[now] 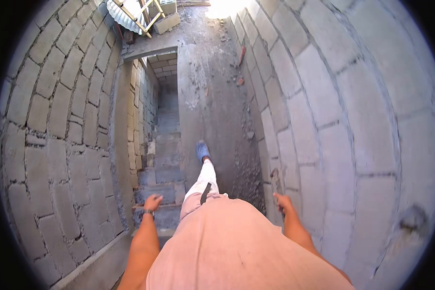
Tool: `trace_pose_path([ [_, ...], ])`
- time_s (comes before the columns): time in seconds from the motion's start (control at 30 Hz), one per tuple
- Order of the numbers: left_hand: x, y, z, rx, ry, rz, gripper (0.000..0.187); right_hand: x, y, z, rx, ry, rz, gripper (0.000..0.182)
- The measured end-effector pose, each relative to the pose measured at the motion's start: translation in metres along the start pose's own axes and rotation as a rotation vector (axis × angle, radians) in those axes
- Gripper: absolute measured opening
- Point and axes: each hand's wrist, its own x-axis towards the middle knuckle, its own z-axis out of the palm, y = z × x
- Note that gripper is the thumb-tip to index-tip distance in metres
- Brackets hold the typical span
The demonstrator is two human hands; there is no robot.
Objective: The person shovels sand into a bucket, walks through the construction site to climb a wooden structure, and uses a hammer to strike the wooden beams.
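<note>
My left hand (153, 202) hangs over the stair opening (166, 145), with nothing in it and its fingers loosely apart. A dark band circles that wrist. Beside the right block wall (319, 130), my right hand (284, 203) is closed round the lower end of a narrow grey-brown tool (276, 181). The tool points up and away from me, and its exact kind is unclear. One blue shoe (202, 150) shows on the concrete floor strip (198, 92) between the opening and the right wall.
Steps (166, 176) descend inside the opening on the left. Loose rubble (249, 181) lines the foot of the right wall. Another block wall (63, 96) rises at left. At the far end are a wooden frame (145, 19), a corrugated sheet (121, 15) and a block (167, 22).
</note>
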Motion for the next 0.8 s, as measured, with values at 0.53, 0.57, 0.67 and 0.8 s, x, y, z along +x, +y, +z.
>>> trace_pose_path([
  [0.53,0.392,0.527,-0.258,-0.311,0.117,0.215,0.047,0.154,-0.533,-0.001,-0.098,-0.073,-0.024,0.069],
  [0.57,0.419,0.564,-0.267,-0.289,0.123,0.279,0.048,0.178,-0.570,0.000,-0.115,-0.079,-0.025,0.070],
  [0.67,0.489,0.652,-0.296,-0.212,0.128,0.328,0.048,0.250,-0.685,-0.001,-0.223,-0.081,-0.040,0.072],
  [0.8,0.584,0.698,-0.337,-0.080,0.114,0.171,0.048,0.343,-0.852,-0.011,-0.435,-0.011,-0.085,0.074],
])
